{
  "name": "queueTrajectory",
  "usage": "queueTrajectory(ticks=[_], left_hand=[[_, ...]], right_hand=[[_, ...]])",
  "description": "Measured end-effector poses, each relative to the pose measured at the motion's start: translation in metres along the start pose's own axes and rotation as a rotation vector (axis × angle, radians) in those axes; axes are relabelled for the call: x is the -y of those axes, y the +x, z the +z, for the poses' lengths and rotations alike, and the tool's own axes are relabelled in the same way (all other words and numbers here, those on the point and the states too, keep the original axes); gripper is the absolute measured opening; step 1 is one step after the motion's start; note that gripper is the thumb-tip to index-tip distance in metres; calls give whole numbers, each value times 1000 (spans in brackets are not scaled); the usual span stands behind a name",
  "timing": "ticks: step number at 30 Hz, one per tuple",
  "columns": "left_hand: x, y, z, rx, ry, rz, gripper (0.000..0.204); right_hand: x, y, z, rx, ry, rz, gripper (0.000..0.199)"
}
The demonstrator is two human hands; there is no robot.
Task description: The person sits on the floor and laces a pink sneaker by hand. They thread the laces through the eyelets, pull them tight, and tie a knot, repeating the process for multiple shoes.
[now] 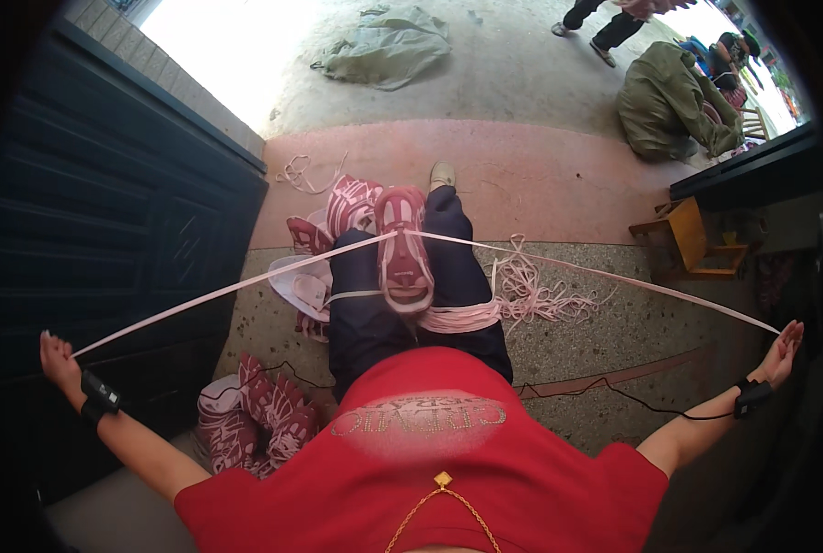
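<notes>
A red and pink sneaker [404, 263] rests on my lap between my thighs. Pale pink shoelace [236, 287] passes through it, and both long ends are pulled out taut to the sides. Far out at the left, my left hand [58, 358] is closed on one end. My right hand [782, 354], equally far out at the right, grips the other end. More pink laces [458, 319] lie bundled across my right thigh, and a tangled heap of laces [542, 293] trails onto the floor beside it.
Several matching sneakers [255, 417] stand at lower left; others [352, 205] lie beyond my left knee. A dark door [107, 203] borders the left. A wooden stool [693, 238] stands right. Green sacks [660, 101] and walking legs [605, 28] are farther off. A cable [605, 382] crosses behind my lap.
</notes>
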State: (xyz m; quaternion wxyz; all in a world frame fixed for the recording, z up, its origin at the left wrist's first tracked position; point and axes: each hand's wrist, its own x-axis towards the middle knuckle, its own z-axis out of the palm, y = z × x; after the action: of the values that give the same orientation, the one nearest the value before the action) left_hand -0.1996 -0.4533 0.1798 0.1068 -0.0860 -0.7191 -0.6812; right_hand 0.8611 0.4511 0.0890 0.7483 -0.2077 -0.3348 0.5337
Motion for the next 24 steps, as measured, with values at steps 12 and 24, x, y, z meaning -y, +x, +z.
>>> queueTrajectory(ticks=[12, 24], left_hand=[[170, -251, 472, 1053, 272, -546, 17], [228, -372, 561, 1102, 31, -972, 8]], right_hand=[[-427, -327, 253, 1232, -1091, 189, 12], [-535, -434, 290, 1452, -1149, 133, 15]])
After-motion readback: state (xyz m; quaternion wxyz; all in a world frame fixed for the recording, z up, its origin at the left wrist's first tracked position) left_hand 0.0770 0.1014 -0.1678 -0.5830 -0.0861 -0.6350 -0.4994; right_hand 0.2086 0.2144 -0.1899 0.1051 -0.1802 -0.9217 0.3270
